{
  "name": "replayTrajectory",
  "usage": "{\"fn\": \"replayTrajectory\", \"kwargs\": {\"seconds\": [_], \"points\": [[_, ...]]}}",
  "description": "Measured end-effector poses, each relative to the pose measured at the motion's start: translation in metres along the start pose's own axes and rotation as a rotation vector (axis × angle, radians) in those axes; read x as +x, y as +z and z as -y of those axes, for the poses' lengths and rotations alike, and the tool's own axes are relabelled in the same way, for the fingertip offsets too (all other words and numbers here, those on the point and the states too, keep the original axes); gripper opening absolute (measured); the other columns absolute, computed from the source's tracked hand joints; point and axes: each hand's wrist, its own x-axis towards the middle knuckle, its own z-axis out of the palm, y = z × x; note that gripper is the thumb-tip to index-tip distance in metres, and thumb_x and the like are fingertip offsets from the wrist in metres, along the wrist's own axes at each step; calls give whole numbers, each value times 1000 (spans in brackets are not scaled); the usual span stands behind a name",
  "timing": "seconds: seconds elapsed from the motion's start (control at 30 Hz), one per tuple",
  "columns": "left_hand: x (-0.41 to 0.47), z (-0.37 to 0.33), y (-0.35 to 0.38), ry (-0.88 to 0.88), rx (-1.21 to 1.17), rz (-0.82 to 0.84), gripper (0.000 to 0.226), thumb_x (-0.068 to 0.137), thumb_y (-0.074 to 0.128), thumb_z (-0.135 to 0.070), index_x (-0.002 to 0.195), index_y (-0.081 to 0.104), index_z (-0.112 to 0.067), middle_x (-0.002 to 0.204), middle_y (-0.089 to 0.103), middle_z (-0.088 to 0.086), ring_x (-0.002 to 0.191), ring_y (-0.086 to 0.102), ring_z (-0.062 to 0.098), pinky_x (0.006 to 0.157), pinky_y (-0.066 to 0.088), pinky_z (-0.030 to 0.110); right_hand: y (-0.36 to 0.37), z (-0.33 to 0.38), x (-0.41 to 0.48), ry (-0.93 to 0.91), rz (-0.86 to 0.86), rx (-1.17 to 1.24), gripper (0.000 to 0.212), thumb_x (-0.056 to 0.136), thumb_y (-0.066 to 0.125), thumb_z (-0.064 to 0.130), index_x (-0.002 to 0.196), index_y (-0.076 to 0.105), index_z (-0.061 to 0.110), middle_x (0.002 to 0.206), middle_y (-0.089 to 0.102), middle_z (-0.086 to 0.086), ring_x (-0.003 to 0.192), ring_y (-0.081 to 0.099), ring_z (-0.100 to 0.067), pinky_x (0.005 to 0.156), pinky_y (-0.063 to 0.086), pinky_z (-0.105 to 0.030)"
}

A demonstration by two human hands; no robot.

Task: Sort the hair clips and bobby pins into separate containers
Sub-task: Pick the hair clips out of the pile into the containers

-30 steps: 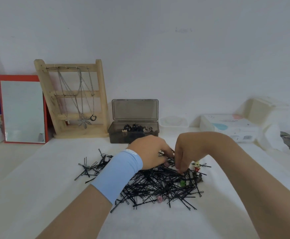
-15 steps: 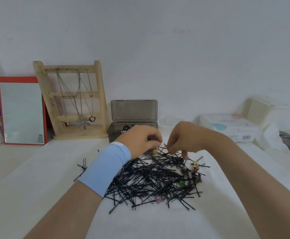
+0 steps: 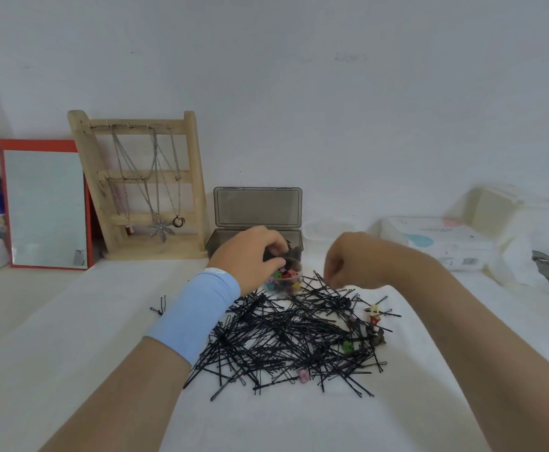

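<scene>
Several hair clips (image 3: 348, 346) lie loose along the right and near edges of the bobby pin pile (image 3: 286, 334). At the pile's far edge stands a clear cup (image 3: 286, 282) of coloured clips. The left hand (image 3: 250, 256) curls its fingers over the rim, apparently gripping it. The right hand (image 3: 348, 259) hovers over the pile's far right part, fingers curled downward but blurred, so whether it pinches anything cannot be told. Beyond the pile a dark box (image 3: 257, 207) stands open. Clip-picking looks to be the step in hand. The next move calls for a fine pinch on one clip without dragging pins along.
</scene>
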Motion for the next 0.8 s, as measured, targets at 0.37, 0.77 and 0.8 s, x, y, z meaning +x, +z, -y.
{"fn": "replayTrajectory", "kwargs": {"seconds": [0.37, 0.77, 0.8], "points": [[-21, -84, 26, 245, 0, 581, 20, 84, 71, -36, 103, 74, -41, 107, 69, -21, 90, 59, 0, 88, 50, 24, 9, 4, -8, 81, 343, -300, 18, 67, 83, 28, 62, 66, 25, 46, 62, 9, 52, 63, -8, 61, 53, -24], [-17, -61, 15, 151, -63, 471, 12, 81, 69, -27, 89, 72, -35, 66, 53, -46, 65, 49, -24, 54, 35, 3, -16, -15, -19, 136, 317, -69, 24, 68, 77, 20, 81, 76, 40, 65, 69, 4, 52, 57, -14, 49, 45, -19], [-16, -58, 13, 140, -54, 453, 12, 81, 69, -26, 89, 71, -36, 67, 49, -50, 65, 49, -25, 56, 35, 5, -16, -17, -20, 147, 326, -108, 24, 68, 80, 21, 80, 77, 42, 62, 65, 5, 52, 54, -13, 49, 45, -18]]}}
